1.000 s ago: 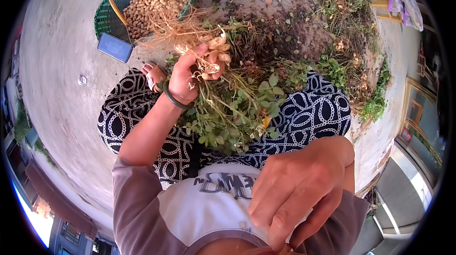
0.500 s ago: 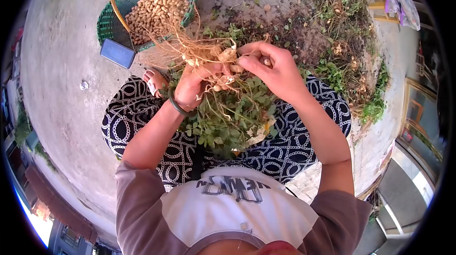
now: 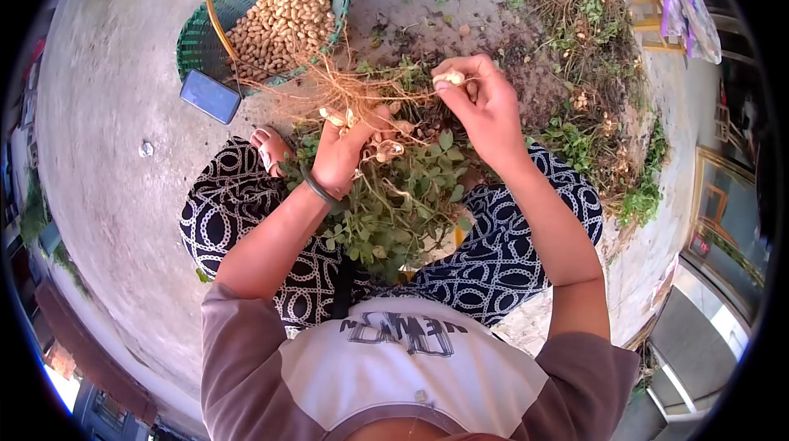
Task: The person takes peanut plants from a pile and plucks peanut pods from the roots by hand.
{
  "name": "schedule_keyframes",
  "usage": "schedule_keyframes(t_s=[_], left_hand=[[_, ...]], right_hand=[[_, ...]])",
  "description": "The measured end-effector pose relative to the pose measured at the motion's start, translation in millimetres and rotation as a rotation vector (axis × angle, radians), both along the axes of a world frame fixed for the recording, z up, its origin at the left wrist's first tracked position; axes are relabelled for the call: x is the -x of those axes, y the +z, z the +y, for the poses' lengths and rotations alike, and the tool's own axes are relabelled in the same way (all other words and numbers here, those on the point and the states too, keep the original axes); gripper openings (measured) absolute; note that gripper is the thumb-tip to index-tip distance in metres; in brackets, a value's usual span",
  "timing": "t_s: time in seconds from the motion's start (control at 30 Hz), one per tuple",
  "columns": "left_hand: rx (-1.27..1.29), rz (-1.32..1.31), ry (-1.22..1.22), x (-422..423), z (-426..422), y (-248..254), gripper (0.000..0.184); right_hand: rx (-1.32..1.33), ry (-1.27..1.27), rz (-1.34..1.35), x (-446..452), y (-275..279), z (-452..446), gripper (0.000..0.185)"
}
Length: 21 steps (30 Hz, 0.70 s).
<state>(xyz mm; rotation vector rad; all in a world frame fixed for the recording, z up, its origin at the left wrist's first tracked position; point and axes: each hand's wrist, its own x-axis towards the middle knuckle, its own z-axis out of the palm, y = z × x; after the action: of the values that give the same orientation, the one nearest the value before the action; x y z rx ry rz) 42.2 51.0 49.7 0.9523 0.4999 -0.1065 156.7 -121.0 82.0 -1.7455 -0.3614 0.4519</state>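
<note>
Two Hands, One Peanut Plant: Pods Now Parting from the Roots

Item 1, change. The bare right hand [image 3: 493,116] is now standing apart from the root cluster, where it was touching half a second ago. Its thumb and fingers are pinching a pale, knobbly peanut pod [image 3: 452,78]; a browner pod is showing among the curled fingers. Judging by the gap, these pods are coming free of the plant; whether any fine root is still joining them, one cannot tell.

Item 2, hold. The left hand [image 3: 339,160], its wrist wearing a dark green bangle [image 3: 320,188], is gripping the plant closed-fisted just below the roots.

Item 3, plant. The leafy green peanut plant [image 3: 394,215] is lying upside down over the lap, between the knees of the black-and-white patterned trousers [image 3: 509,235]. Wiry, tan roots [image 3: 349,89] are fanning out above the left hand. Several cream and light-brown pods are clinging around that fist, one [image 3: 389,150] appearing split or hollow.

Item 4, surroundings. A green woven basket [image 3: 191,50] is holding loose tan peanuts [image 3: 288,18] beyond the left hand; a dark-screened phone [image 3: 210,96] is lying beside it. A tangled green-and-brown plant heap [image 3: 588,22] is spreading across the floor at right.
</note>
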Motion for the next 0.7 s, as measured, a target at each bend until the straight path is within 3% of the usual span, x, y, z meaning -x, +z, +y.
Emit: schedule_keyframes(t_s=[0.1,0.23,0.27,0.37,0.4,0.6,0.7], left_hand=[[-0.021,0.043,0.066,-4,1,-2,0.022],[0.013,-0.049,-0.021,-4,3,1,0.024],[0.022,-0.044,-0.034,-4,2,3,0.025],[0.035,-0.074,-0.052,-5,-1,3,0.028],[0.008,-0.091,-0.059,-5,-3,5,0.028],[-0.161,-0.133,-0.023,-2,-7,-5,0.017],[-0.144,-0.106,-0.020,0,-5,-6,0.015]], right_hand=[[0.001,0.150,0.213,14,-5,0,0.013],[0.308,0.234,0.074,20,11,0,0.018],[0.184,0.165,0.000,25,3,1,0.022],[0.248,0.209,-0.167,29,2,1,0.023],[0.384,0.229,-0.224,30,12,3,0.024],[0.351,0.269,-0.111,30,11,1,0.021],[0.147,0.253,0.054,30,1,-2,0.017]])
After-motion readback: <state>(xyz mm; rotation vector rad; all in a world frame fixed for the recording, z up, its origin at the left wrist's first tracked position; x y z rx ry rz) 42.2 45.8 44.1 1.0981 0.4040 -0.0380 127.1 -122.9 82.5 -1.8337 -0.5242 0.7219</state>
